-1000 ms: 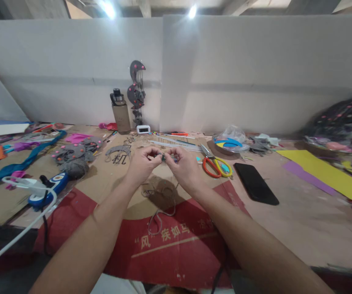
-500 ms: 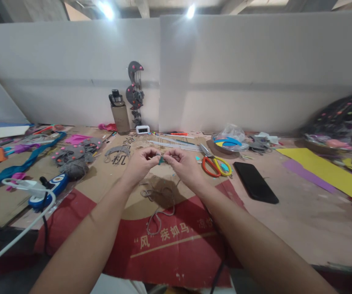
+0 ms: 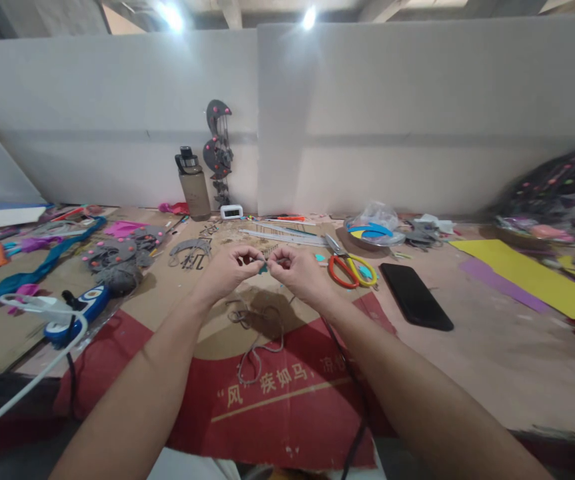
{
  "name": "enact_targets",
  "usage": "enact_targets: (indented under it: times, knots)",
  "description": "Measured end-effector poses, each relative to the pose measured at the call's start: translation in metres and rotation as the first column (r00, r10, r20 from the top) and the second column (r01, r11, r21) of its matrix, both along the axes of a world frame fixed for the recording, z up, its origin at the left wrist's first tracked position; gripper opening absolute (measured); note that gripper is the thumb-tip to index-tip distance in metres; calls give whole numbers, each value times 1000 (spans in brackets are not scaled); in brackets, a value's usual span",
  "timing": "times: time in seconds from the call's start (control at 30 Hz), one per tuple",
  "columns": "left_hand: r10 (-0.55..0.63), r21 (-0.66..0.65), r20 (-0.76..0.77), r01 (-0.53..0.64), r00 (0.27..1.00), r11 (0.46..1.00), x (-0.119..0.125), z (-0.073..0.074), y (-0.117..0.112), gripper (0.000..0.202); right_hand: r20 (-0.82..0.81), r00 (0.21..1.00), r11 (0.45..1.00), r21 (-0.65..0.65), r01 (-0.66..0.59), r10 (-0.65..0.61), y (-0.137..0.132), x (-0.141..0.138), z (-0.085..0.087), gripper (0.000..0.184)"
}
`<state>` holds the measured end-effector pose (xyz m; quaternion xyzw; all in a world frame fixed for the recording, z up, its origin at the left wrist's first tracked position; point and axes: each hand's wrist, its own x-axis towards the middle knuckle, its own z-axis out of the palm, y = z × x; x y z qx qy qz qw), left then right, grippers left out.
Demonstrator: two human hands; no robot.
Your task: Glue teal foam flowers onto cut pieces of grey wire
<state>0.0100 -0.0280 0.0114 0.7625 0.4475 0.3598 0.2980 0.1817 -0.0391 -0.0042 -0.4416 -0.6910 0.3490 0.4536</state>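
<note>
Above the cardboard, my left hand [image 3: 230, 272] and my right hand [image 3: 297, 273] meet almost fingertip to fingertip, both closed in a pinch. Between them shows a small teal piece [image 3: 263, 269], mostly covered by the fingers. A thin grey cord [image 3: 260, 348] lies in loose loops on the cardboard below, and one stretch runs up toward my right hand. Whether the cord reaches the teal piece is hidden. Right of my right hand lie scissors [image 3: 352, 270] with one red and one yellow handle, beside small teal scraps [image 3: 365, 272].
A black phone [image 3: 415, 297] lies right of the red-and-tan cardboard [image 3: 287, 413]. Behind my hands are white strips [image 3: 287, 237], a small clock [image 3: 231, 212] and a bottle [image 3: 194, 190]. Left are grey felt pieces [image 3: 117, 250], a ball of yarn [image 3: 123, 280] and a blue-and-white power strip [image 3: 80, 313].
My fingertips have shifted slightly around the teal piece, with the right fingers more curled. The view has moved a little; the cord and tools lie as before.
</note>
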Motion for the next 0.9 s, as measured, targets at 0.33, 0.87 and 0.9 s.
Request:
enact_targets:
  times: [0.33,0.87,0.9]
  knots:
    - [-138,-123,-67,129,988,984,-4,1,2,30,235,968,995,52,81,-91,-1,5,-2,11]
    - [14,146,-207,16,978,989,7,-11,-2,15,504,844,956,293,30,-181,-5,6,-3,9]
    - [31,124,-174,-9,984,992,8,-12,-2,14,472,865,953,301,22,-169,-5,5,-4,11]
